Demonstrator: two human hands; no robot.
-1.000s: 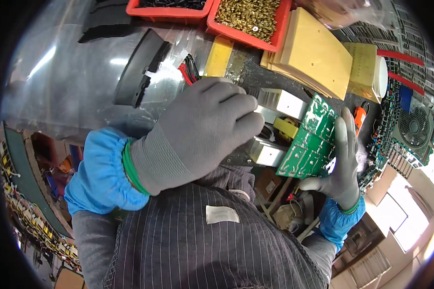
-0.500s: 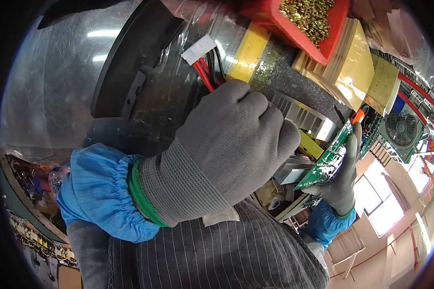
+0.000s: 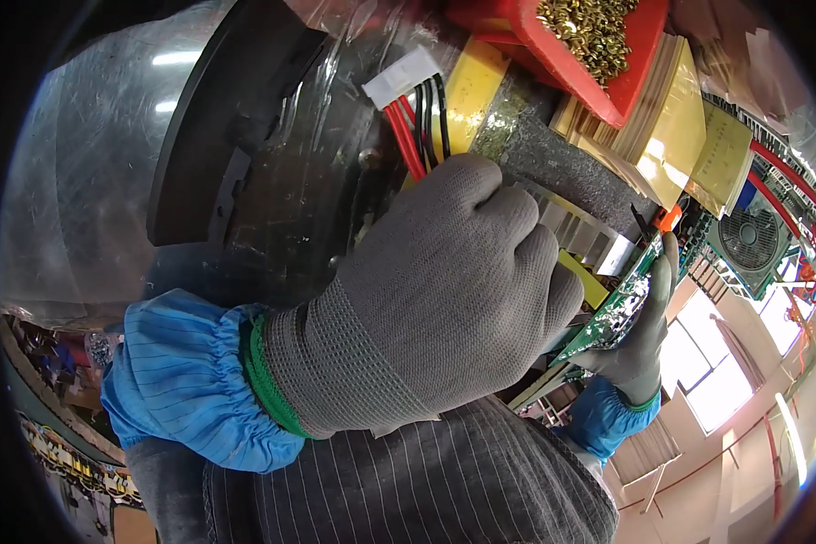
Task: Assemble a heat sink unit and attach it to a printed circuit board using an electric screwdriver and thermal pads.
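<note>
At the far left, a clear plastic sheet (image 3: 82,163) is spread over the worktop (image 3: 562,154), with glare caught in two bright streaks. Below it, a blue sleeve cover (image 3: 199,381) is gathered at the left wrist. A curved black panel (image 3: 227,122) is laid on the sheet, and a pinstriped apron (image 3: 381,494) is seen at the lower edge. Near the middle, a white connector (image 3: 402,77) is joined to red and black wires (image 3: 405,140), whose lower ends are hidden by the left hand (image 3: 435,299). Its grey-gloved fingers are curled under; whether anything is pinched cannot be told, since the fingertips are covered. Beyond the connector, a yellow strip (image 3: 476,86) is seen. To the right of the knuckles, a silver finned part (image 3: 576,222) and a yellow component (image 3: 585,276) are partly exposed. Above, small brass-coloured parts (image 3: 594,36) are held in a red bin (image 3: 562,72). A green circuit board (image 3: 612,308), steeply tilted, is placed between the two hands. It is touched by the right hand (image 3: 644,344), whose fingers are nearly straight, with the thumb set apart; a firm grip cannot be confirmed. Farther right, a fan (image 3: 748,231) is seen.
</note>
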